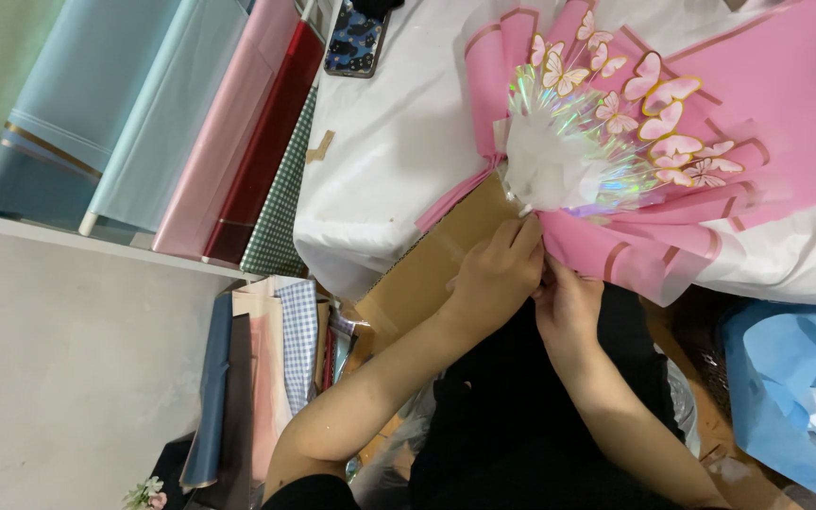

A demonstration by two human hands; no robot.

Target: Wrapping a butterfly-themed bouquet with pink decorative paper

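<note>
The bouquet [616, 161] lies on its side on the white-covered worktop [389, 161], its gathered neck hanging just over the worktop's near edge. It looks largely built already: layers of pink wrapping paper [786, 104] with darker bands fan out around a shiny rainbow-foil sheet [597, 175], a tuft of white tissue [545, 165] sits at the centre, and paper butterflies [668, 118] are spread across the fan.

Both hands meet at the bouquet's neck. The left hand [495, 276] is curled tight around the pinched base of the paper, fingers closed over it. The right hand [567, 304] presses in just beside it from below, fingers bent against the same bunch of paper; whether it holds anything else there cannot be told. No ribbon or tie shows at the neck, so, judging by that, fastening the gathered base seems the part left to finish.

A sheet of brown cardboard [427, 264] lies under the bouquet's neck. Beyond the bouquet, a phone [356, 38] rests on the worktop. Rolls of wrapping paper [200, 123] in blue, pink, red and green check lie beside the worktop, well apart from the bouquet.
</note>
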